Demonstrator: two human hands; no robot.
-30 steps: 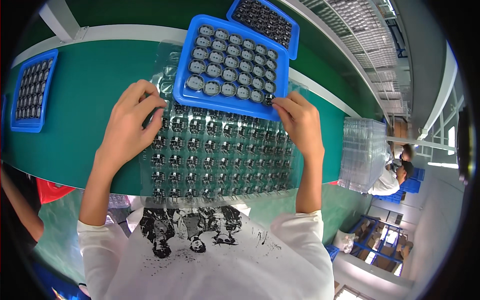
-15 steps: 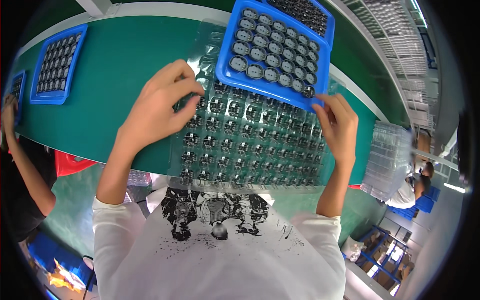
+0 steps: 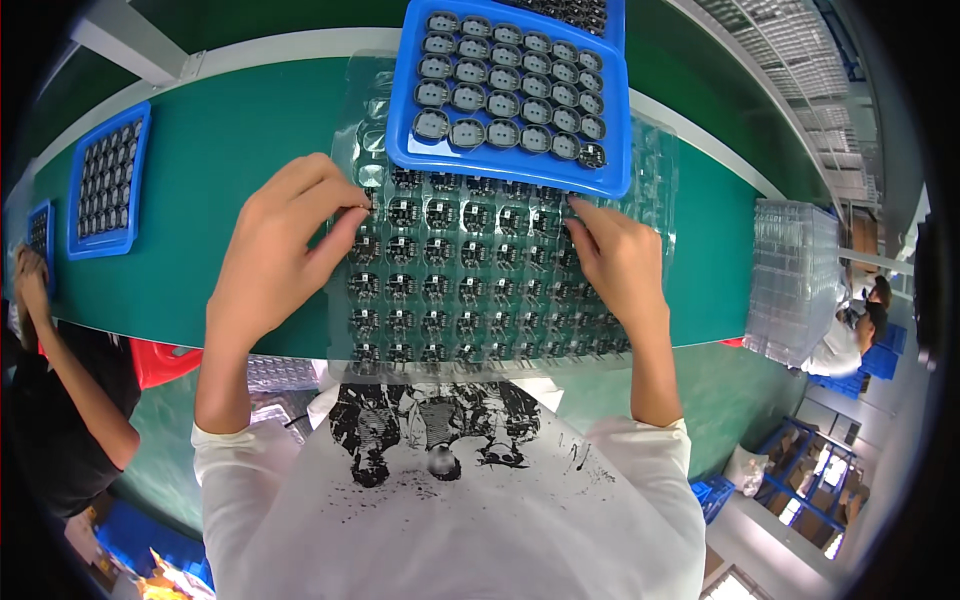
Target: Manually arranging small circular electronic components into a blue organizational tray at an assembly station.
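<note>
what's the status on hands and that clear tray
Left hand and right hand both flat on clear tray. Blue tray overlaps its far edge.

Long green tabletop (image 3: 250,140) edged by a white rail (image 3: 250,55). Green floor (image 3: 620,385) seen below. Red stool (image 3: 165,360) at left, blue crates (image 3: 715,495) and blue racking (image 3: 810,480) at lower right. Metal grating (image 3: 800,70) overhead.
</note>
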